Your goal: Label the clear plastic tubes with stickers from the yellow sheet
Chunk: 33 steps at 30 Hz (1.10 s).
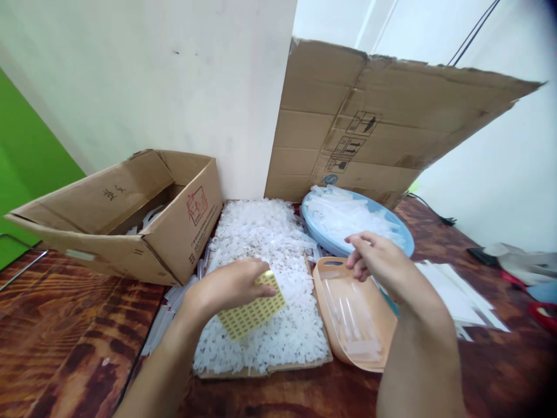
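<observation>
My left hand [243, 284] grips a yellow sticker sheet [252, 316] covered with rows of small dark marks, thumb on top. Beneath it spreads a thick layer of small clear plastic pieces [296, 325] on flat cardboard. My right hand [369, 255] hovers over the back edge of a peach-coloured tray [324, 313], near a blue basin [407, 235]. Its fingers are curled together, and what they hold, if anything, is too small to make out. Inside the tray lie clear plastic strips [352, 313].
An open cardboard box [183, 232] stands at the left. A large cardboard sheet [313, 128] leans behind the basin, which is heaped with clear strips [343, 212]. White strips [452, 290] lie right of the tray on the wooden table [509, 371].
</observation>
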Each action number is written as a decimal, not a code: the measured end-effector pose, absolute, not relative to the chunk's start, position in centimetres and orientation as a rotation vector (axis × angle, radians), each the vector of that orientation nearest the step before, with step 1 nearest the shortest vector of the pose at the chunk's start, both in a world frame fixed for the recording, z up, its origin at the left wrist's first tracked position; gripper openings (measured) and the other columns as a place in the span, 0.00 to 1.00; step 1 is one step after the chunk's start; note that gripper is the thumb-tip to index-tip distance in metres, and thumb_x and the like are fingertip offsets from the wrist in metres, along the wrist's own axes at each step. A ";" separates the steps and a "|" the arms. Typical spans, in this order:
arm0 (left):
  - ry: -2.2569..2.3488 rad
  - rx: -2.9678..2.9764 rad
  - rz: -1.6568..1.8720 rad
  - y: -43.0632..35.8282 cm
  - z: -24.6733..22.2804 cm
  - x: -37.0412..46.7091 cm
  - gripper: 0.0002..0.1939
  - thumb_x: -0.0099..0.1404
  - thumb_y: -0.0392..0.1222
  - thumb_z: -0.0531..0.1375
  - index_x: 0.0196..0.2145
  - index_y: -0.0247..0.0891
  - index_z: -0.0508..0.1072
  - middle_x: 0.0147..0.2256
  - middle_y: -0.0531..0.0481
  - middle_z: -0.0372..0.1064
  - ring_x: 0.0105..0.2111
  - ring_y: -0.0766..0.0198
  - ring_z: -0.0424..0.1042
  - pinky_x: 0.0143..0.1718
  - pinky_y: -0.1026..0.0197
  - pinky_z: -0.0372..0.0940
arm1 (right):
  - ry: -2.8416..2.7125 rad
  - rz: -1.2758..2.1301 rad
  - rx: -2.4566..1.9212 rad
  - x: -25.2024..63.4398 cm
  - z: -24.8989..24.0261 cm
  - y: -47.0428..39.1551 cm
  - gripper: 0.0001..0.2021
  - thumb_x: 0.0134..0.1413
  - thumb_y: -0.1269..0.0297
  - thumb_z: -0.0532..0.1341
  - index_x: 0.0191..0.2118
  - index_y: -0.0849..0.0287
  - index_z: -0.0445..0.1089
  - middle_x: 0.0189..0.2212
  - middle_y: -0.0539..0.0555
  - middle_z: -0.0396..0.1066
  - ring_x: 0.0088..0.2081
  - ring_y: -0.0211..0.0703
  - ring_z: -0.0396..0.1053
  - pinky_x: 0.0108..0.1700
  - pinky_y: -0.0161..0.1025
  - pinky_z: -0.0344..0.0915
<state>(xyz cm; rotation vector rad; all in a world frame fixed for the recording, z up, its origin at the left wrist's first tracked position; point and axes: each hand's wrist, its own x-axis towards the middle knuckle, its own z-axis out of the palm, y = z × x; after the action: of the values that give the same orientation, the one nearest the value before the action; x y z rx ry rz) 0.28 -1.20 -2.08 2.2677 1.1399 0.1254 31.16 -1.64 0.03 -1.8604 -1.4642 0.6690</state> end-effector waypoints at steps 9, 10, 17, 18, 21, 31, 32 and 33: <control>1.126 2.300 -0.038 -0.9 -3.1 0.6 0.14 0.61 0.52 0.70 0.37 0.39 0.78 0.38 0.45 0.79 0.37 0.52 0.78 0.32 0.59 0.64 | -1.840 0.170 -2.165 30.6 0.1 3.4 0.13 0.70 0.63 0.56 0.39 0.60 0.77 0.41 0.64 0.79 0.48 0.57 0.75 0.48 0.47 0.68; 1.123 2.305 -0.051 -0.9 -3.1 0.7 0.16 0.58 0.52 0.72 0.37 0.39 0.79 0.39 0.45 0.79 0.38 0.51 0.78 0.33 0.59 0.66 | -1.874 0.139 -2.176 30.1 0.0 4.7 0.11 0.71 0.64 0.57 0.46 0.60 0.77 0.47 0.64 0.78 0.51 0.55 0.74 0.52 0.47 0.69; 1.253 2.404 0.134 -0.8 -4.4 2.4 0.18 0.73 0.49 0.63 0.55 0.36 0.74 0.55 0.41 0.73 0.51 0.52 0.75 0.52 0.45 0.73 | -1.940 0.020 -2.302 28.4 -1.9 8.5 0.15 0.70 0.58 0.63 0.57 0.58 0.72 0.56 0.59 0.72 0.51 0.49 0.75 0.53 0.52 0.75; 1.266 2.419 0.172 -0.8 -4.8 2.8 0.18 0.74 0.47 0.63 0.57 0.37 0.72 0.56 0.41 0.71 0.51 0.53 0.75 0.52 0.45 0.74 | -1.935 -0.012 -2.289 28.4 -1.8 8.3 0.15 0.70 0.59 0.64 0.56 0.59 0.72 0.55 0.59 0.73 0.51 0.50 0.75 0.53 0.52 0.74; 1.225 2.436 0.229 -0.5 -6.4 3.9 0.18 0.74 0.46 0.62 0.58 0.37 0.72 0.57 0.41 0.71 0.51 0.53 0.75 0.51 0.46 0.74 | -1.924 -0.107 -2.175 28.3 -1.1 6.7 0.12 0.66 0.65 0.65 0.53 0.62 0.75 0.47 0.60 0.77 0.48 0.53 0.76 0.53 0.52 0.72; 1.171 2.332 0.349 0.6 -9.9 5.1 0.17 0.74 0.46 0.62 0.57 0.38 0.72 0.57 0.41 0.71 0.51 0.54 0.75 0.51 0.47 0.74 | -1.786 0.075 -1.358 23.4 -3.6 -5.4 0.11 0.63 0.54 0.67 0.44 0.54 0.76 0.27 0.50 0.72 0.28 0.46 0.70 0.37 0.43 0.68; 1.170 2.325 0.367 0.6 -9.8 5.1 0.17 0.74 0.46 0.62 0.57 0.38 0.72 0.57 0.41 0.71 0.51 0.54 0.75 0.51 0.47 0.74 | -1.702 0.117 -1.332 22.8 -4.5 -6.1 0.11 0.61 0.54 0.68 0.43 0.54 0.74 0.30 0.52 0.73 0.31 0.47 0.71 0.38 0.43 0.69; 1.168 2.319 0.385 0.7 -9.6 5.0 0.17 0.74 0.46 0.62 0.57 0.38 0.72 0.57 0.41 0.71 0.51 0.54 0.75 0.51 0.46 0.74 | -1.602 0.182 -1.316 22.2 -5.3 -6.8 0.11 0.60 0.54 0.69 0.42 0.54 0.73 0.33 0.53 0.74 0.34 0.48 0.72 0.38 0.43 0.69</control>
<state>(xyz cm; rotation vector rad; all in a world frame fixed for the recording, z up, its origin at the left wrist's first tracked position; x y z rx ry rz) 5.03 0.66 -9.60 2.3191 1.1684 0.3853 22.23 -6.77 -5.29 -1.3161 -1.6023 0.1819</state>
